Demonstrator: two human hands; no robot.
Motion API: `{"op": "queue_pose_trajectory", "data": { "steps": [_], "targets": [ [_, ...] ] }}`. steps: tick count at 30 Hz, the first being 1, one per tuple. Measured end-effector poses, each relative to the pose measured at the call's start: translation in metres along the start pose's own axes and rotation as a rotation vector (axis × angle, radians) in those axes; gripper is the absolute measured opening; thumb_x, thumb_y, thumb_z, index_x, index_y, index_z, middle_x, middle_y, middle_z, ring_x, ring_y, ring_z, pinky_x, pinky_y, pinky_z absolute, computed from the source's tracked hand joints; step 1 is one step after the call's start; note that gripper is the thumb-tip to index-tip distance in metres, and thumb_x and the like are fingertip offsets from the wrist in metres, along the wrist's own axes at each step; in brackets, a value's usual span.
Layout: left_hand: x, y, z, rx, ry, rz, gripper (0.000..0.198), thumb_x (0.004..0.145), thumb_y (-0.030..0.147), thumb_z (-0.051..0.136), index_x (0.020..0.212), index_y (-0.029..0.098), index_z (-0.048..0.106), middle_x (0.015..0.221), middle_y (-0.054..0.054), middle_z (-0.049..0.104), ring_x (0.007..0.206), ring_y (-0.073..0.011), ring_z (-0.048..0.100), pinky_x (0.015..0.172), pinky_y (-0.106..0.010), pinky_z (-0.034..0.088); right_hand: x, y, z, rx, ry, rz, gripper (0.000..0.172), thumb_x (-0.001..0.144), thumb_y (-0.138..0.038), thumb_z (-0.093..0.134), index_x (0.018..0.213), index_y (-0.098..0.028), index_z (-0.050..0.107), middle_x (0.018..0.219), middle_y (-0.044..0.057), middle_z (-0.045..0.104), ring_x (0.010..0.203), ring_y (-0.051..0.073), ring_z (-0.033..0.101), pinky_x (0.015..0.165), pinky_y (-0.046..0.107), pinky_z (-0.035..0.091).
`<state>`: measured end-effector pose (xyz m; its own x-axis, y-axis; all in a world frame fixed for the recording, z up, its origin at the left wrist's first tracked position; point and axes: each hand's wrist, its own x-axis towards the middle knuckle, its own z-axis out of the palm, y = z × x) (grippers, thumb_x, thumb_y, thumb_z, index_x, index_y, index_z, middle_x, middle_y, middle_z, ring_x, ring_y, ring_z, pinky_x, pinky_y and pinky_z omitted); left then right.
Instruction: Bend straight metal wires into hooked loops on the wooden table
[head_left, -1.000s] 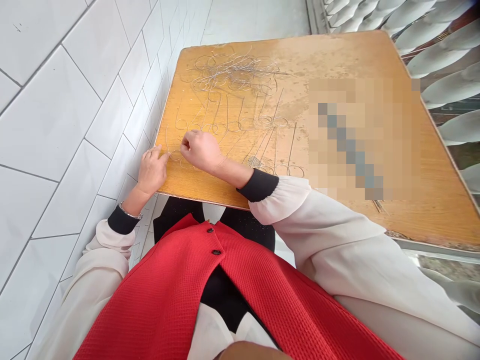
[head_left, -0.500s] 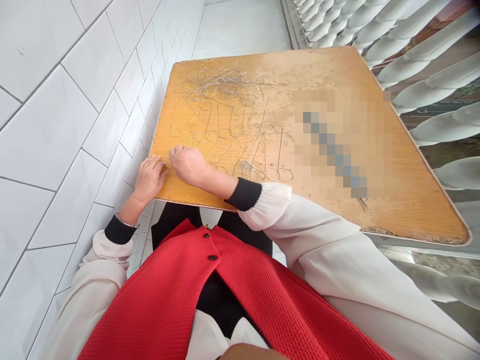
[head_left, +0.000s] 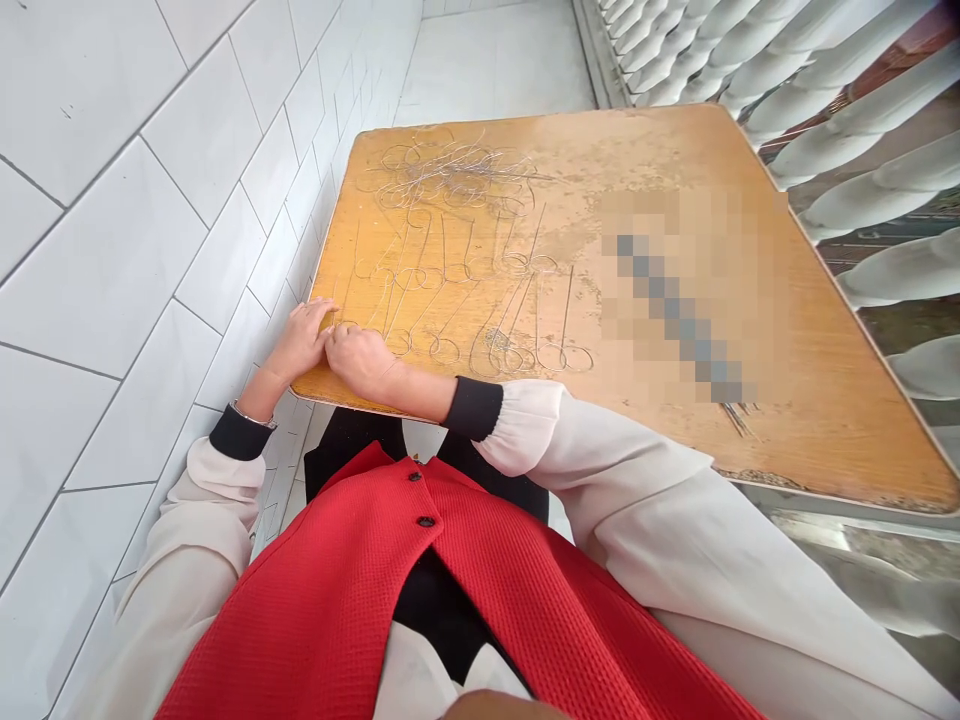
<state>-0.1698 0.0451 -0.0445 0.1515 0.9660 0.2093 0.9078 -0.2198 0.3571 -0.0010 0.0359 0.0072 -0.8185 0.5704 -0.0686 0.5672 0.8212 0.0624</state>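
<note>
At the near left corner of the wooden table, my left hand (head_left: 298, 345) is bent over a thin metal wire (head_left: 335, 300), its fingertips close to the surface. My right hand (head_left: 364, 362) is curled into a fist right against it, fingers closed round the same wire. Most of that wire is hidden by my fingers. Beyond my hands lie several wires with a loop bent at one end, such as a looped wire (head_left: 576, 357) at the right of the group. A tangled pile of looped wires (head_left: 450, 170) sits toward the far edge.
The wooden table (head_left: 675, 150) has worn, stained patches. On its right side a pixelated patch covers a long dark shape, with thin straight rods (head_left: 739, 418) poking out below. A white tiled wall (head_left: 135, 300) runs close on my left. White balusters (head_left: 862, 190) line the right.
My right hand has come down and closer to my left hand, and now touches or nearly touches it. My left hand has shifted slightly. The view has moved a little.
</note>
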Motion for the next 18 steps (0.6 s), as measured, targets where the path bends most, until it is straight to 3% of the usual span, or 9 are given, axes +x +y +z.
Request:
{"op": "queue_pose_trajectory", "data": {
  "steps": [6,12,14,18],
  "targets": [
    [0.012,-0.002,0.001,0.004,-0.027,0.050,0.047,0.099,0.021,0.046,0.143,0.015,0.058,0.151,-0.015,0.065,0.144,-0.0259,0.058,0.126,-0.049,0.043,-0.010,0.000,-0.007,-0.026,-0.006,-0.017,0.055,0.096,0.004,0.028,0.141,0.004,0.061,0.125,0.026,0.072,0.107,0.030,0.070,0.080,0.037,0.050],
    [0.010,-0.003,0.004,0.040,-0.032,0.065,0.048,0.102,0.022,0.040,0.146,0.013,0.056,0.154,-0.016,0.062,0.148,-0.0255,0.055,0.128,-0.049,0.039,-0.015,0.010,-0.003,0.068,-0.001,-0.088,0.040,0.101,-0.006,0.040,0.126,-0.004,0.071,0.130,0.022,0.070,0.113,0.030,0.065,0.090,0.038,0.051],
    [0.011,-0.002,-0.002,0.025,-0.051,0.047,0.050,0.102,0.025,0.040,0.148,0.011,0.055,0.154,-0.017,0.061,0.147,-0.0257,0.056,0.128,-0.048,0.041,-0.020,0.021,-0.006,0.125,-0.002,-0.097,0.035,0.102,-0.009,0.043,0.123,-0.006,0.071,0.124,0.020,0.072,0.108,0.029,0.067,0.091,0.038,0.050],
    [0.024,0.007,-0.026,-0.036,0.036,0.025,0.051,0.103,0.030,0.040,0.149,0.013,0.054,0.155,-0.016,0.061,0.145,-0.0246,0.058,0.126,-0.045,0.044,-0.036,0.067,-0.020,0.190,0.171,0.015,0.032,0.105,-0.019,0.047,0.118,-0.007,0.073,0.117,0.021,0.074,0.105,0.029,0.069,0.091,0.039,0.050]
  ]
}}
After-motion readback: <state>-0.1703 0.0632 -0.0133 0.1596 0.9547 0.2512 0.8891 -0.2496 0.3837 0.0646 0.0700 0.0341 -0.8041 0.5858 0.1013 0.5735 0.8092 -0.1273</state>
